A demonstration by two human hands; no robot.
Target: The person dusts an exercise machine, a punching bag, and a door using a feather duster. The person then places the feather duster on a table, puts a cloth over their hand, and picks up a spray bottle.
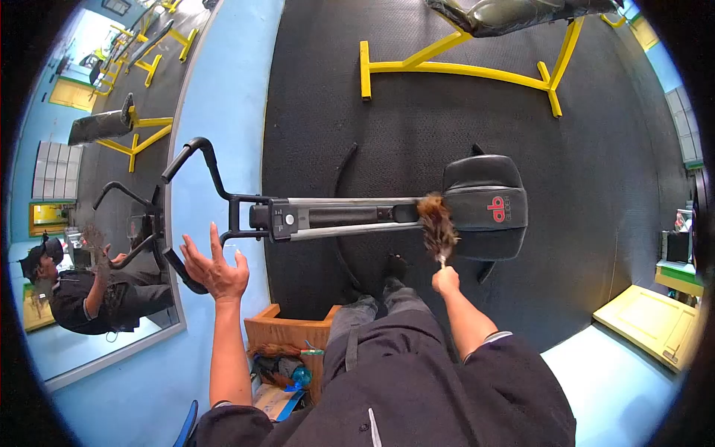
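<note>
Working a brown feather duster (437, 227) at the rail/seat junction looks like the step in hand. Head view: right grip (445, 280) is closed round the duster's short pale handle (442, 261), feathers up & fwd of it. Duster head overlaps the far end of a long black-and-silver exercise machine (335, 217), by the edge of its padded black seat w/ red "ab" lettering (497, 208); can't tell if feathers press on it or sit just above. Seat is fwd & right of right grip; silver rails run off to its left.

Left grip (223, 277) is released, empty, fingers spread, just beside the lower curved black handlebar (182, 272); contact unclear. Upper curved black handlebar (212, 164) is fwd of left grip; blue wall (223, 74) lies behind both bars, w/ a large framed mirror (89, 365) left of left grip. Open wooden shelf unit (294, 329) w/ odds & ends is back & right of left grip. Yellow steel bench frame (462, 72) is well fwd of right grip, on the black textured floor (581, 216).

Next move, my judgement: calls for a light wrist, handle kept off the rails, feathers angled into the gap; left grip could steady the bar if the machine rocks.
</note>
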